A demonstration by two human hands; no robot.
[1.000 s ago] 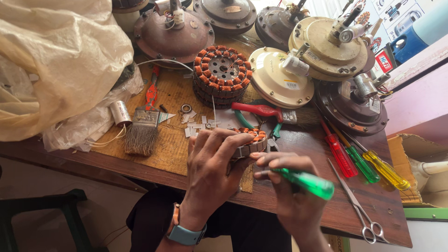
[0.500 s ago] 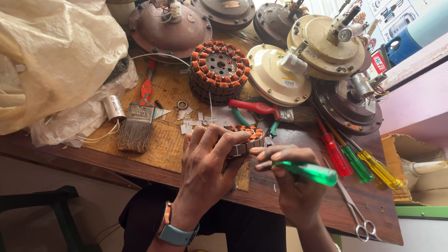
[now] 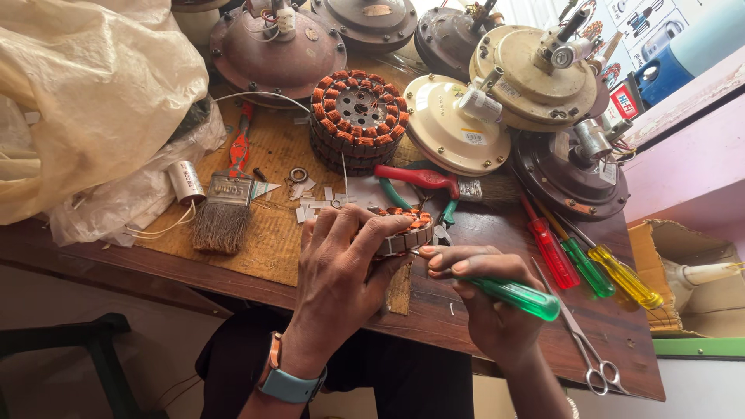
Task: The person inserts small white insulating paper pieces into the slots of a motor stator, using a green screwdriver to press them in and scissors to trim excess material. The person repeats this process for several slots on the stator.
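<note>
My left hand [image 3: 337, 268] grips a small fan stator [image 3: 403, 231] with copper-coloured windings, holding it down on the wooden bench [image 3: 504, 341]. My right hand [image 3: 481, 299] is closed around a green-handled screwdriver [image 3: 516, 296], whose tip points left into the side of the stator. A larger stator [image 3: 357, 116] with orange windings stands farther back on the bench. A watch with a blue strap is on my left wrist.
Several fan motor housings [image 3: 535, 74] crowd the back. Red and green pliers [image 3: 419, 182], a paintbrush [image 3: 221, 209], a red [image 3: 549, 248], a green [image 3: 583, 264] and a yellow screwdriver [image 3: 625, 275], and scissors [image 3: 582, 341] lie around. A plastic bag [image 3: 85, 101] fills the left.
The view has shifted slightly. Both hands stay on the small stator, with the green screwdriver tip still pressed at its side.
</note>
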